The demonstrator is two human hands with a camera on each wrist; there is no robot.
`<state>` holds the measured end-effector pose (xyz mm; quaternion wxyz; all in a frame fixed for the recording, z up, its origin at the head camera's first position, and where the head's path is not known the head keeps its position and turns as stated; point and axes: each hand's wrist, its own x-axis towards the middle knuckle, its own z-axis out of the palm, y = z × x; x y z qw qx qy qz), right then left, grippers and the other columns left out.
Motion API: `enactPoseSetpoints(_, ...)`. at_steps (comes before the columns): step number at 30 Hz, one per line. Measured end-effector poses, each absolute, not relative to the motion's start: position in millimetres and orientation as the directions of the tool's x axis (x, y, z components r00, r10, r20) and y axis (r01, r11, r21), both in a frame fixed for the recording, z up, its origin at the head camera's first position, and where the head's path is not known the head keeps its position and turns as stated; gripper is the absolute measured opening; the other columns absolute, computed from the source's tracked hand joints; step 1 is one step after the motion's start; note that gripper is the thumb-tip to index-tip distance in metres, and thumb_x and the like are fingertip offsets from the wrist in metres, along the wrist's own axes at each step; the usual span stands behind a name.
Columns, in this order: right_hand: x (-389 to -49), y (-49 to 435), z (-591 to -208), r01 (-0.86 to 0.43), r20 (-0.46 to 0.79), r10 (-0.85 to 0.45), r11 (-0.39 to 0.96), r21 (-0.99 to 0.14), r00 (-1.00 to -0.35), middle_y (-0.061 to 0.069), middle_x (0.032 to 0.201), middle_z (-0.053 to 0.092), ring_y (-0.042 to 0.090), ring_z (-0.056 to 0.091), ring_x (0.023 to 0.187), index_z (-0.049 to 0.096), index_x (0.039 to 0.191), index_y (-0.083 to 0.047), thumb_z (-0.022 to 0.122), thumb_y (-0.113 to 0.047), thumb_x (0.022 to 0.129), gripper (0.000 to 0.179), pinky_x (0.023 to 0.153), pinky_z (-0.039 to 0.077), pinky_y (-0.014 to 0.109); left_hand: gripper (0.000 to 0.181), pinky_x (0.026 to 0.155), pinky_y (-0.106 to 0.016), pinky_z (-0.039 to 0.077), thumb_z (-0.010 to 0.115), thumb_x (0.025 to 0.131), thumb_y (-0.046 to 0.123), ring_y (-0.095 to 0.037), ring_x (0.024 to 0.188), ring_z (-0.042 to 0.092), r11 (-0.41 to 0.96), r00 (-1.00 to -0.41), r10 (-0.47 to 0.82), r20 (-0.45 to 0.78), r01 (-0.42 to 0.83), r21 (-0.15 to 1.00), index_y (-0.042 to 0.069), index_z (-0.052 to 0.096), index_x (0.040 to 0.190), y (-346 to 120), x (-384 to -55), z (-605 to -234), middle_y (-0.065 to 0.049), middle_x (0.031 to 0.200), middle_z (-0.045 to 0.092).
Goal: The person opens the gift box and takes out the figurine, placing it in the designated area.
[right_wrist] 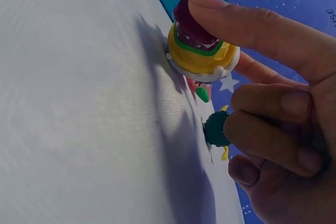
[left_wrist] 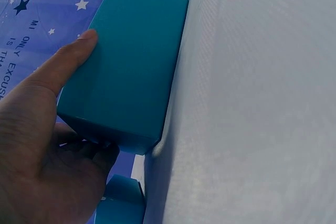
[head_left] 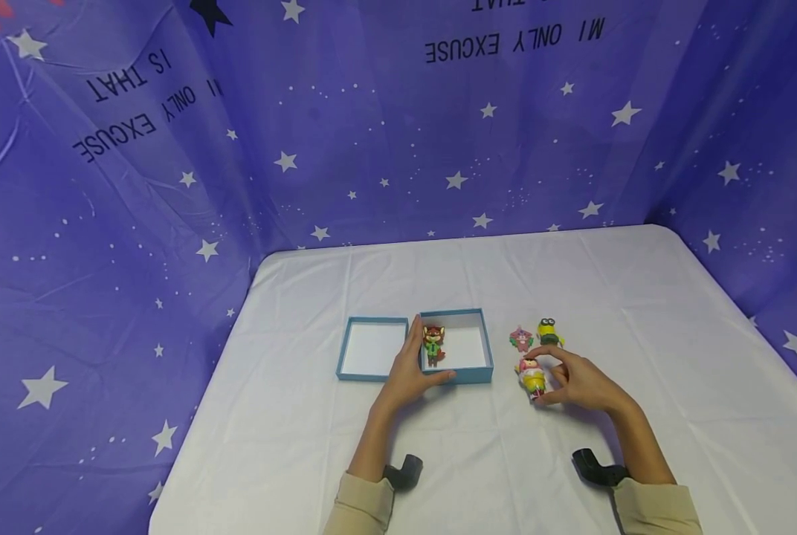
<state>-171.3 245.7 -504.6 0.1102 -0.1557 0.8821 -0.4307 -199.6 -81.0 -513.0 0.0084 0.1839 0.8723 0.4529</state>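
Note:
My left hand (head_left: 408, 371) steadies an open teal box (head_left: 472, 375) at its left side, thumb along the front wall and fingers at the side wall. A fox figurine (head_left: 433, 346) in a green shirt lies inside, against the left of the white interior. Right of the box, my right hand (head_left: 582, 380) pinches a pink-haired figurine (head_left: 532, 377) in a yellow dress between thumb and index finger. Its dark red base (right_wrist: 193, 27) is under the thumb in the right wrist view, with a shadow on the cloth beside it.
The teal-edged box lid (head_left: 375, 349) lies open side up left of the box. Behind the right hand are a small pink-and-green figurine (head_left: 522, 339) and a yellow minion figurine (head_left: 548, 331). A white cloth covers the table (head_left: 291, 416); a purple starry curtain (head_left: 385, 148) hangs behind.

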Motion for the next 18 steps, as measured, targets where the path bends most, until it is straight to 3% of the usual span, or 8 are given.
enactPoseSetpoints(18,-173.1,248.0,-510.9,-0.191,-0.052,-0.385,0.565,-0.802,-0.921,-0.006,0.052,0.034,0.005,0.031,0.045,0.051,0.126,-0.020,0.084,-0.030,0.065,0.070,0.041,0.029,0.021,0.114,0.109,-0.041,0.019,0.077,0.071,0.045,-0.024,0.138,0.010,0.518,-0.931,0.328,0.161,0.320,0.793,0.013,0.001,0.149,-81.1,-200.5,-514.1,-0.010,0.154,0.004)
